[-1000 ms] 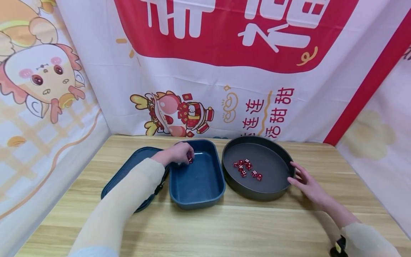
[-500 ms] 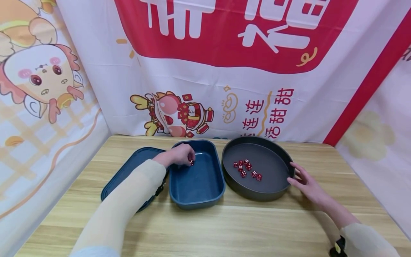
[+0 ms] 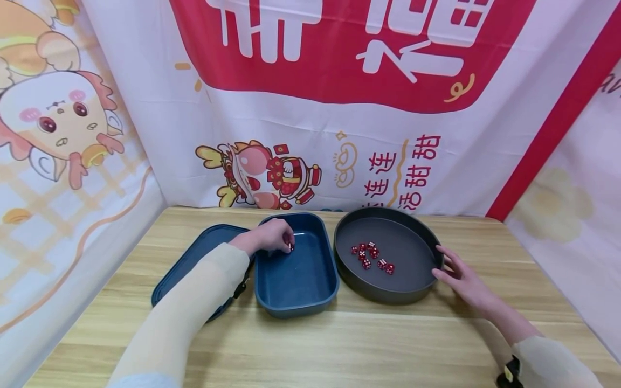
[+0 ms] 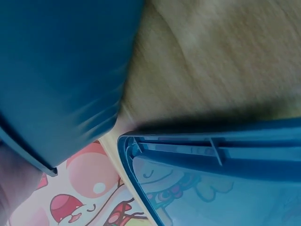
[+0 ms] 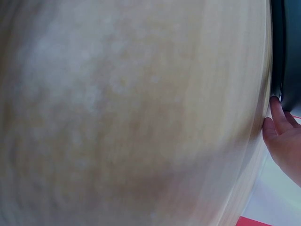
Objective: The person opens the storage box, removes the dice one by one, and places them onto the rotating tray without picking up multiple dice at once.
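My left hand (image 3: 273, 236) reaches over the left rim of a deep blue rectangular container (image 3: 296, 283) and pinches a red die (image 3: 291, 247) inside it, low over the floor. In the left wrist view the container's outer wall (image 4: 61, 70) hides most of that hand. To the right stands a round dark grey pan (image 3: 388, 288), where several red dice with white pips (image 3: 367, 264) lie loosely grouped left of centre. My right hand (image 3: 461, 277) rests its spread fingertips against the pan's right side; the right wrist view shows these fingers (image 5: 278, 117) at the dark wall.
Left of the container lies a blue lid (image 3: 194, 264), partly under my left forearm. The wooden table (image 3: 339, 350) ends at a printed cloth backdrop (image 3: 310, 124) behind, with cloth on both sides too.
The left hand with its die has shifted slightly right and toward me inside the container. My right hand keeps its place at the pan, and the dice there lie as before.
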`<state>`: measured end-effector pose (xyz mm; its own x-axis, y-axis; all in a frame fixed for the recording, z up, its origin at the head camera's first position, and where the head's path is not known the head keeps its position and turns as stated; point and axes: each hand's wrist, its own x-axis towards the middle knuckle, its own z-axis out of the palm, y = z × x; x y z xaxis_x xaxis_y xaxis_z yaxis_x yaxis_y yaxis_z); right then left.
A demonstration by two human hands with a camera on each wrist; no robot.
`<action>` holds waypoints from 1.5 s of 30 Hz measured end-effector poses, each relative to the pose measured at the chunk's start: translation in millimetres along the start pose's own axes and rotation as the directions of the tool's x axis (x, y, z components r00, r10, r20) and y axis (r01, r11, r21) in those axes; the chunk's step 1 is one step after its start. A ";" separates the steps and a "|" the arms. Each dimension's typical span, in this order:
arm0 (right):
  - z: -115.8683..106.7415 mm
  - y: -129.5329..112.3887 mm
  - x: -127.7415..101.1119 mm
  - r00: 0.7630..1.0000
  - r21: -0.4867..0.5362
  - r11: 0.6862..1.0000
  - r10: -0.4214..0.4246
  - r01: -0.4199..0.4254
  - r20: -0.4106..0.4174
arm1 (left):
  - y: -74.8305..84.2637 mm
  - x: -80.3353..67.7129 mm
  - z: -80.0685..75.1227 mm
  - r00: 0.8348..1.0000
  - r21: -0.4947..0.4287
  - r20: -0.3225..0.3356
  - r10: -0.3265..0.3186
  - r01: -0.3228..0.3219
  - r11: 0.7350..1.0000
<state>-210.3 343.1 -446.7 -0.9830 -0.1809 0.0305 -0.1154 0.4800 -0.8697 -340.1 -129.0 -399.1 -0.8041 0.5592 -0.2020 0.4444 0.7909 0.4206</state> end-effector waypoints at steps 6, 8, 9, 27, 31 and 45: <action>0.2 0.5 0.0 1.000 0.008 1.000 0.003 -0.003 0.005 | 4.3 -5.5 -7.7 0.996 -0.044 -0.047 0.078 -0.080 0.996; 0.2 0.8 0.1 1.000 0.017 1.000 -0.008 0.008 -0.001 | 8.6 -7.0 -12.5 0.993 -0.066 -0.061 0.104 -0.108 0.992; 0.3 1.0 0.2 1.000 0.020 1.000 -0.015 0.015 -0.003 | 11.1 -7.3 -15.0 0.991 -0.076 -0.069 0.115 -0.121 0.990; 0.8 1.9 0.6 1.000 0.040 0.999 -0.024 0.024 -0.007 | 74.5 22.3 -36.2 0.959 -0.035 -0.122 0.254 -0.260 0.965; 0.4 2.4 0.7 1.000 0.037 0.999 -0.021 0.021 0.000 | 87.2 33.7 -34.8 0.957 -0.039 -0.126 0.262 -0.269 0.962; -0.5 2.0 0.3 1.000 0.033 0.999 -0.016 0.016 0.000 | 104.4 71.4 -18.7 0.969 -0.032 -0.138 0.204 -0.210 0.977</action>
<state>-210.9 344.4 -448.2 -0.9810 -0.1889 0.0444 -0.1264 0.4486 -0.8848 -358.5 -11.1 -353.1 -0.7433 0.6688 0.0120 0.5904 0.6475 0.4819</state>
